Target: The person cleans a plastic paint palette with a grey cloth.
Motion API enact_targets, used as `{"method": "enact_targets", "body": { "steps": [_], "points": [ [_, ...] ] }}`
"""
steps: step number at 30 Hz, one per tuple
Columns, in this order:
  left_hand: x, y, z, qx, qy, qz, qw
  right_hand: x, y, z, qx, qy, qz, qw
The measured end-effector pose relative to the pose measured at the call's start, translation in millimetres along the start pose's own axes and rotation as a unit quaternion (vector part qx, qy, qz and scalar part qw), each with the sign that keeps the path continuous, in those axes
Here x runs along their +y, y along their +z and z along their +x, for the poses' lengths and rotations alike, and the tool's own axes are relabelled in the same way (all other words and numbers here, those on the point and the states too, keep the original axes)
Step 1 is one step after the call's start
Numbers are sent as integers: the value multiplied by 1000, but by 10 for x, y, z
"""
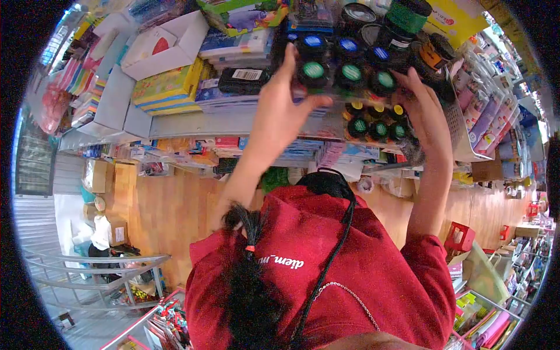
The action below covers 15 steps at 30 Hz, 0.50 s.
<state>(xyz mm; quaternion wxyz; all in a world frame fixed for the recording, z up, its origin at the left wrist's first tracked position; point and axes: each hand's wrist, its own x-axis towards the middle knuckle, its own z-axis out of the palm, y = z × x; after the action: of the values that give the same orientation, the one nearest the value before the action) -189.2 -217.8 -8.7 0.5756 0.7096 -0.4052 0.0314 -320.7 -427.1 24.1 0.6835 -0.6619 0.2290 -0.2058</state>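
A pack of dark bottles with green and blue caps (350, 72) is held between my two hands over the shelf. My left hand (282, 108) grips its left side, thumb along the near edge and fingers pointing up. At the right side, my right hand (421, 108) has its fingers bent against the pack's edge. Just below the pack, between the hands, sit smaller bottles with green and yellow caps (379, 128). A black packet with a white barcode label (244, 80) lies on stacked packs left of my left hand.
Yellow boxes (166, 87) and an open white carton (163, 44) stand at the left of the shelf. At right is a white perforated basket (464, 122) with packaged goods. Dark jars (408, 20) stand behind the pack. Another person (101, 233) is at the far lower left.
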Motion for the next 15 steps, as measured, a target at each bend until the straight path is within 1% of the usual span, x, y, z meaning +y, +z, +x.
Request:
{"method": "enact_targets", "body": {
  "steps": [1, 4, 5, 8, 9, 11, 12, 14, 15],
  "points": [
    [37, -94, 57, 2, -25, 17, 1000, -13, 61, 75, -19, -4, -42, 999],
    [-199, -271, 217, 1, -12, 39, 999, -49, 372, 258, -24, -46, -28, 998],
    [-210, -302, 264, 6, -3, 64, 998, 27, 415, 353, 28, -57, -33, 997],
    [-370, -384, 408, -11, 22, 28, 999, 13, 589, 473, 26, -48, -59, 997],
    [-418, -391, 429, -3, 33, 48, 998, -10, 621, 466, 20, -61, -87, 994],
    [-495, -380, 470, 1, 65, 42, 997, -57, 663, 436, 10, -84, -142, 986],
    [-513, -372, 494, 2, 81, 39, 996, -41, 692, 431, 32, -116, -155, 981],
    [-526, -361, 529, -14, 56, 74, 996, 13, 762, 448, 74, -178, -181, 964],
    [-533, -357, 545, -22, 42, 92, 995, 12, 786, 448, 84, -175, -187, 963]
  ]
}}
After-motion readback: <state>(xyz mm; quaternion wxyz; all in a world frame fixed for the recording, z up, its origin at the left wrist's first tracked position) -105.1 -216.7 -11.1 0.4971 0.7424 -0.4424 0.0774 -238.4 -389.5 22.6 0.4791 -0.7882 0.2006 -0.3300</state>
